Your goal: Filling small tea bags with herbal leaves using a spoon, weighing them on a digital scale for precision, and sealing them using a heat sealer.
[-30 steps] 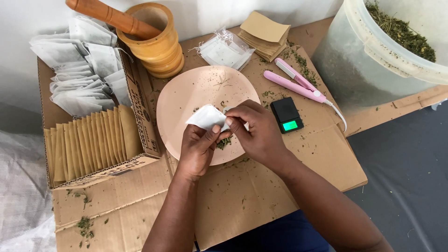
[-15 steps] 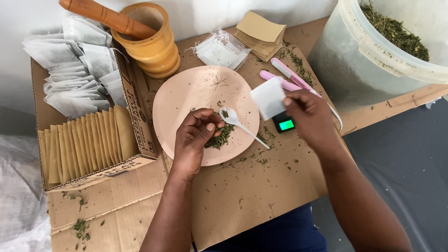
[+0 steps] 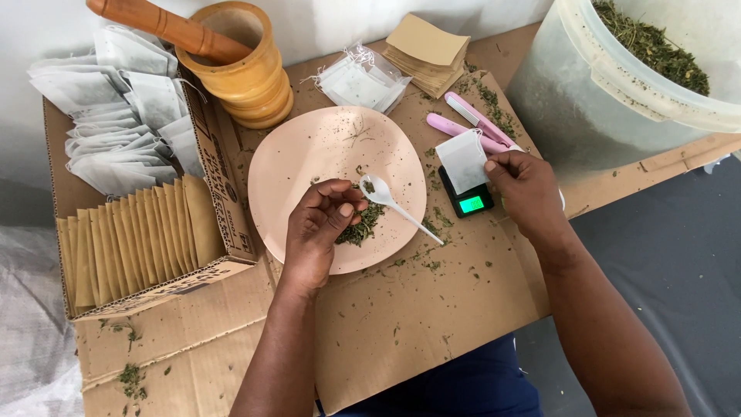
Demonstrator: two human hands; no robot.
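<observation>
My right hand (image 3: 519,185) pinches white bag (image 3: 463,160), resting it on scale (image 3: 467,200) by cardboard's right edge. My left hand (image 3: 318,228) curled loosely over plate (image 3: 309,154), fingertips at herbs (image 3: 361,225), gripping nothing. White spoon (image 3: 394,205) lies just beside, bowl on plate, handle over rim. Pink sealer (image 3: 472,127) behind scale.

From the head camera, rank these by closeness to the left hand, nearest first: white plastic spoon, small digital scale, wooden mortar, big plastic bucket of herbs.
Measured from the left hand:
1. White plastic spoon: right beside the fingertips, on the pink plate.
2. Small digital scale: to the right, under the tea bag.
3. Wooden mortar: top left of centre.
4. Plastic bucket of herbs: far top right.
</observation>
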